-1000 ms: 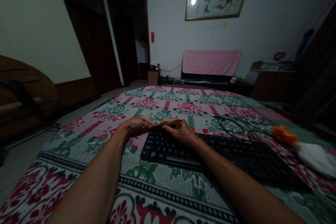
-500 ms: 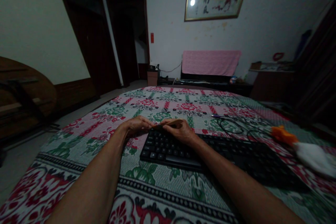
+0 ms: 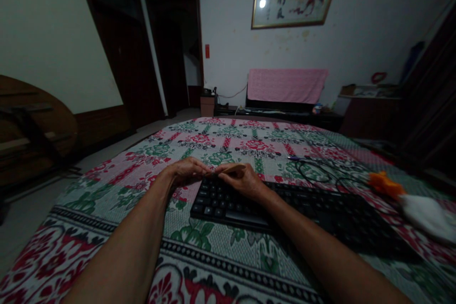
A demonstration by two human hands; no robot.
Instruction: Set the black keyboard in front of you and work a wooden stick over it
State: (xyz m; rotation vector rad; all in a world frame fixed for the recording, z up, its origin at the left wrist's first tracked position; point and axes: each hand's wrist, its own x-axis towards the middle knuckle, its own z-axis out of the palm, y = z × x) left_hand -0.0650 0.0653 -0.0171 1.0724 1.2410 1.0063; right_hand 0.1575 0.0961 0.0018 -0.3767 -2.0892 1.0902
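A black keyboard [image 3: 228, 209] lies flat on the patterned cloth. Over its far left corner, my right hand [image 3: 247, 184] is closed round a slim tan wooden-looking handle [image 3: 235, 168] that slants across my fingers. The handle's working end, pointing left and down to the top row of keys, is too dark and small to make out. Beside that corner, my left hand [image 3: 187, 169] is closed, its thumb and fingers pinched close to the right fingertips. Whatever sits in that pinch is hidden.
A flowered cloth [image 3: 199, 137] covers the table. A dark coiled cable [image 3: 309, 171] lies beyond the keyboard. An orange cloth-like item [image 3: 385, 184] and a white bundle [image 3: 427, 216] are at the right. A pink towel [image 3: 287, 85] hangs in the background.
My right hand and the handle in it have shifted slightly left and down. The left fingertips have moved slightly right. The keyboard stays in place.
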